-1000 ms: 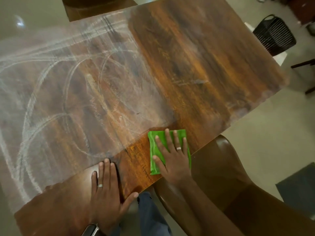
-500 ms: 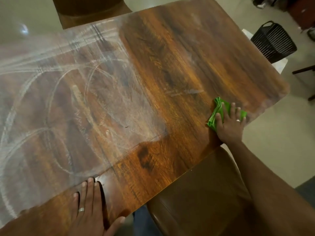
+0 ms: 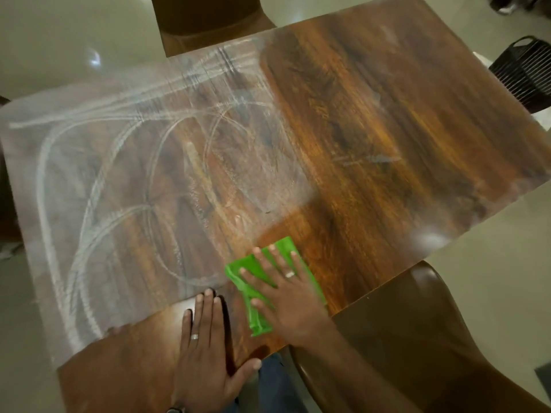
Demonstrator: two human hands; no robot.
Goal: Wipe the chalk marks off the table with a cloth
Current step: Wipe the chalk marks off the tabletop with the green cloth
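Overhead, in the head view, a dark wooden table (image 3: 372, 120) is seen running from 9 o'clock to 3 o'clock across the picture. White chalk marks (image 3: 119, 180), in loops and long streaks under a pale haze, are spread over its half toward 9 o'clock; the half toward 3 o'clock is shown as bare glossy wood, with only a faint scribble (image 3: 366, 159) near the centre. A green cloth (image 3: 262, 272) is laid flat on the tabletop at about 6 o'clock, at the boundary between hazed and bare wood. It is pressed down by the right hand (image 3: 286, 296), whose fingers are spread straight over it, a ring on one finger; nothing is gripped. The left hand (image 3: 205, 353) is laid palm-down on the bare near edge of the table, just beside the cloth toward 7 o'clock, fingers straight and close together, thumb out, a ring on one finger; nothing is held. A brown chair (image 3: 417, 338) is seen at 5 o'clock against the table edge, another chair (image 3: 208, 22) at 12 o'clock, and a black slatted basket (image 3: 524, 70) on the floor at 2 o'clock.
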